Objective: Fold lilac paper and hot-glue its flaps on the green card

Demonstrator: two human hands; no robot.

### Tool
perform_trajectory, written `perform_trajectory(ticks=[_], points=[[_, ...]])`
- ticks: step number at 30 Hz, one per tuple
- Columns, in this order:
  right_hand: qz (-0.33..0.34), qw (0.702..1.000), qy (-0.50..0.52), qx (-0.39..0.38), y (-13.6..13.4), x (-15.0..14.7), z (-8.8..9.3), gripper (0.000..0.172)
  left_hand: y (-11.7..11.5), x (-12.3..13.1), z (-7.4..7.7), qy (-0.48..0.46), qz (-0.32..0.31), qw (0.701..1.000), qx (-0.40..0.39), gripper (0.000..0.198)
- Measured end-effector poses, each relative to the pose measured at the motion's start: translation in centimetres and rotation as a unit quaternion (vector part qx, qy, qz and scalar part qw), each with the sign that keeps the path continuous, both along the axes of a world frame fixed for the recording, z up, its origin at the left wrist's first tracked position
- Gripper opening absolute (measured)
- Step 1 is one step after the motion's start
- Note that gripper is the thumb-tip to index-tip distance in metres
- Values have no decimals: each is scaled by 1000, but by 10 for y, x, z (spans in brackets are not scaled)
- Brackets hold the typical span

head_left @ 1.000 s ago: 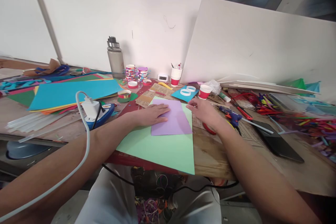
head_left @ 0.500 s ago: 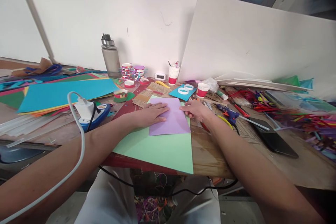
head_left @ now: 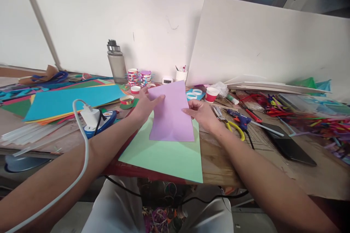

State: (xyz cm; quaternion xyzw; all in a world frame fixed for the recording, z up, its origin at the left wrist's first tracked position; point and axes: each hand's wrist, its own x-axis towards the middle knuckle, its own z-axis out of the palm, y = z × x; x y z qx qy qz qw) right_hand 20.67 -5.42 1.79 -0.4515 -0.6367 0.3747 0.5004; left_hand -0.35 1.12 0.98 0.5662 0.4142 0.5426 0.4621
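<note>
A purple sheet of paper [head_left: 172, 116] is tilted up, its top edge raised and its bottom edge over a pale green sheet [head_left: 164, 160] on the table. My left hand [head_left: 147, 103] grips its upper left edge, thumb on the front face and the other fingers behind. At the right edge my right hand [head_left: 201, 113] pinches the sheet between thumb and fingers. Part of the green sheet is hidden beneath the purple one.
On the left lie blue paper sheets [head_left: 73, 100], a power strip [head_left: 105, 122] with a white cable, and a grey bottle [head_left: 116, 63]. Rightward are yellow-handled pliers [head_left: 236, 131], a glue gun [head_left: 239, 118], a black phone [head_left: 290, 145] and a red-and-white paper cup [head_left: 211, 95].
The purple sheet, flat on the green one before, has its top lifted. My left hand went from lying flat on it to holding its upper left edge.
</note>
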Motion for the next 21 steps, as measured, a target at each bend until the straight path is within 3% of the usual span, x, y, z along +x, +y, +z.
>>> perform_trajectory(ticks=[2,5,15,21], points=[[10,1000,7,18,-5,-1,3,28,-1,0,3,-83,-67,993,-46,61],[21,999,22,27,-11,0,7,34,-2,1,5,-140,-110,982,-66,45],[-65,992,65,81,-6,2,5,34,-9,4,11,-158,-126,979,2,42],[-69,992,61,84,-1,7,-1,26,-15,3,13,-169,-156,972,-38,40]])
